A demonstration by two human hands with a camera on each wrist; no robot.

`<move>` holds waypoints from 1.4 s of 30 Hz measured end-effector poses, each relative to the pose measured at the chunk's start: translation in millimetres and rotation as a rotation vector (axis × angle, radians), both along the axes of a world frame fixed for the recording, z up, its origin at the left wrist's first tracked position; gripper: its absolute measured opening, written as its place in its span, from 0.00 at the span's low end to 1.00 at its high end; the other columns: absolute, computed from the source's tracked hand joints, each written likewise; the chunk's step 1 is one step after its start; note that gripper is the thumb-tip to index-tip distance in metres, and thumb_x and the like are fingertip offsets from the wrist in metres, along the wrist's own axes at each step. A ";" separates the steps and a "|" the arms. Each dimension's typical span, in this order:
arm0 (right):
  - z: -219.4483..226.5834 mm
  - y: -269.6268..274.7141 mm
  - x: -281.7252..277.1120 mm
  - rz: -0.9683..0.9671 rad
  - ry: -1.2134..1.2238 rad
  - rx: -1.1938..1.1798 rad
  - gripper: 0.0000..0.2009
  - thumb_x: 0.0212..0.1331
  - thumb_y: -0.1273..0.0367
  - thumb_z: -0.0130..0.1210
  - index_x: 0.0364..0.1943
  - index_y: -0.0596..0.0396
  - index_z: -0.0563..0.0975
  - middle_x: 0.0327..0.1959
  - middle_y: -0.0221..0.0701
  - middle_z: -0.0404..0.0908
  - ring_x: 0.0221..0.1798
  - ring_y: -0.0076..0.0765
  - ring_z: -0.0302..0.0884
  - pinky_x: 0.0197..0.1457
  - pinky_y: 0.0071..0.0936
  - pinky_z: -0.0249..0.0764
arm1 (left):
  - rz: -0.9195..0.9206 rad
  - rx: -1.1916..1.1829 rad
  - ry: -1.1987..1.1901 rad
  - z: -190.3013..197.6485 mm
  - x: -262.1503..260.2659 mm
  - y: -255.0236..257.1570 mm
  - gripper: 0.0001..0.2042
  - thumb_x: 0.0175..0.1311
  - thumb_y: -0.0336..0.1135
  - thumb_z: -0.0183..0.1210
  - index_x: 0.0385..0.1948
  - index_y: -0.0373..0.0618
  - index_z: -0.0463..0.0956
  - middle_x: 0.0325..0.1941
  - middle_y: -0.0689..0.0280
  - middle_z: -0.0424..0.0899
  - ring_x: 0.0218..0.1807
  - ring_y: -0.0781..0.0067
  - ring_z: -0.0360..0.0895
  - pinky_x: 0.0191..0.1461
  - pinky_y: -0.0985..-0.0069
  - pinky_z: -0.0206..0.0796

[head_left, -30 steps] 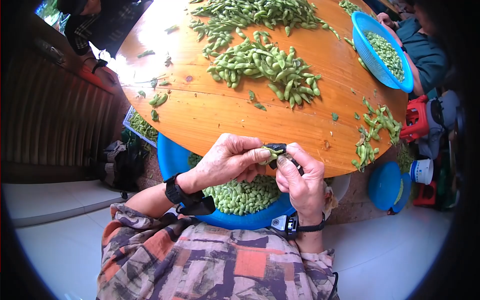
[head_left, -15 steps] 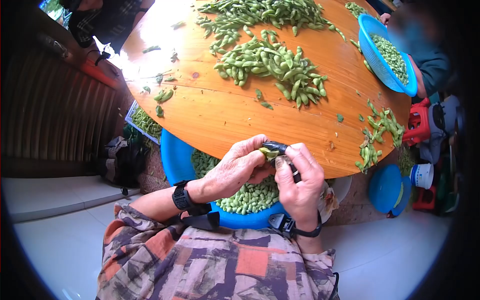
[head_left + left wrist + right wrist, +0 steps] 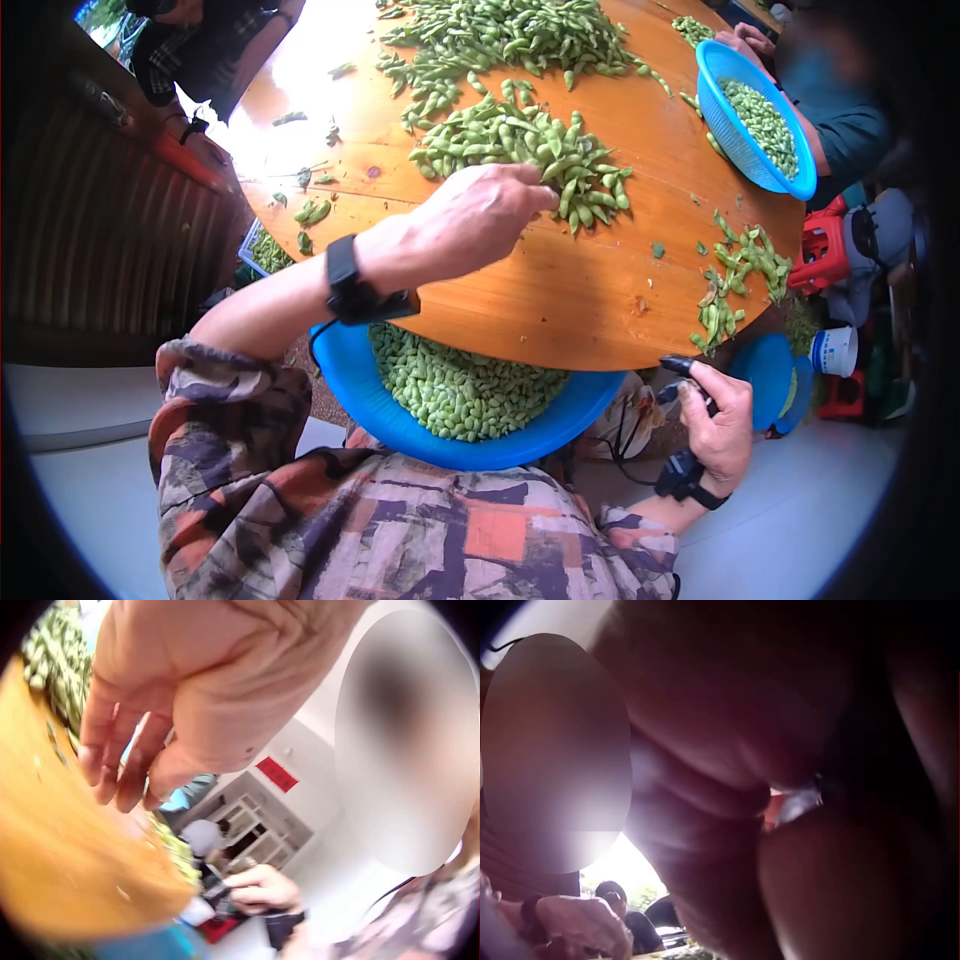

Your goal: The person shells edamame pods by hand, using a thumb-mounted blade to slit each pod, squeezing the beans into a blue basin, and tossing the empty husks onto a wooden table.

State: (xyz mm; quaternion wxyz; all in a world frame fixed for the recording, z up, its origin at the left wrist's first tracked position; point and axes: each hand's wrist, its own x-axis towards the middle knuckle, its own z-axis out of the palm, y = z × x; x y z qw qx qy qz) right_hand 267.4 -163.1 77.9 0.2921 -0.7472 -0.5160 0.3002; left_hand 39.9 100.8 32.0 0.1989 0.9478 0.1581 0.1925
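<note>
In the head view my left hand reaches over the table, fingertips at the near edge of a pile of green pods. The left wrist view shows this hand with fingers loosely extended downward and nothing visible between them. Off the table's right front edge is my right hand, black coverings on its fingers, thumb and index finger apart; no pod shows in it. A blue basin of shelled green beans sits below the table's edge. The right wrist view is dark and blurred.
On the round wooden table lie a larger pod heap, a smaller group of pods and loose leaves. A blue basket of beans stands at right. People are at both sides; red stools stand right.
My hands were together over the basin around a pod. They are now apart: the left has moved up and forward to the pile, the right outward to the right. The pod is no longer visible between them.
</note>
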 end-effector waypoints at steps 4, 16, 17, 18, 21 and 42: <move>-17.4 26.7 -25.0 -0.076 0.159 0.128 0.14 0.57 0.80 0.54 0.47 0.60 0.83 0.22 0.29 0.77 0.22 0.19 0.70 0.26 0.20 0.63 | 0.048 0.073 0.080 -22.1 17.1 18.0 0.11 0.57 0.23 0.59 0.42 0.41 0.81 0.36 0.58 0.77 0.36 0.52 0.79 0.38 0.61 0.72; -50.1 88.0 -94.4 -0.255 0.742 0.239 0.12 0.67 0.75 0.54 0.51 0.65 0.77 0.20 0.20 0.71 0.20 0.12 0.62 0.21 0.15 0.59 | 0.170 -0.893 -0.176 21.8 -19.5 -37.9 0.04 0.68 0.27 0.58 0.40 0.38 0.75 0.23 0.70 0.78 0.25 0.84 0.76 0.28 0.82 0.69; -48.5 92.6 -97.6 -0.254 0.740 0.242 0.12 0.67 0.75 0.54 0.51 0.65 0.77 0.20 0.20 0.71 0.20 0.12 0.62 0.21 0.15 0.59 | 0.176 -0.958 -0.238 15.8 -22.3 -43.5 0.04 0.70 0.28 0.58 0.40 0.38 0.74 0.25 0.71 0.79 0.27 0.86 0.76 0.27 0.85 0.68; -46.3 97.9 -99.7 -0.226 0.910 0.205 0.12 0.68 0.75 0.53 0.52 0.65 0.76 0.20 0.19 0.69 0.19 0.12 0.60 0.21 0.15 0.57 | 0.173 -0.955 -0.242 7.2 -24.1 -48.5 0.04 0.70 0.28 0.58 0.40 0.38 0.74 0.25 0.71 0.79 0.27 0.86 0.76 0.27 0.85 0.68; -45.0 108.0 -107.0 -0.191 1.157 0.172 0.11 0.70 0.73 0.51 0.52 0.65 0.75 0.19 0.18 0.65 0.18 0.12 0.56 0.20 0.16 0.53 | 0.199 -0.997 -0.461 -7.8 -27.0 -61.2 0.03 0.70 0.25 0.57 0.40 0.37 0.73 0.26 0.69 0.79 0.27 0.86 0.76 0.28 0.85 0.69; -56.7 124.1 -109.7 -0.157 1.222 0.186 0.11 0.70 0.74 0.52 0.52 0.62 0.76 0.21 0.18 0.64 0.19 0.12 0.56 0.20 0.15 0.53 | 0.224 -0.585 -0.537 -20.1 -29.0 -58.2 0.06 0.63 0.18 0.60 0.37 0.38 0.73 0.28 0.64 0.81 0.26 0.75 0.81 0.28 0.80 0.72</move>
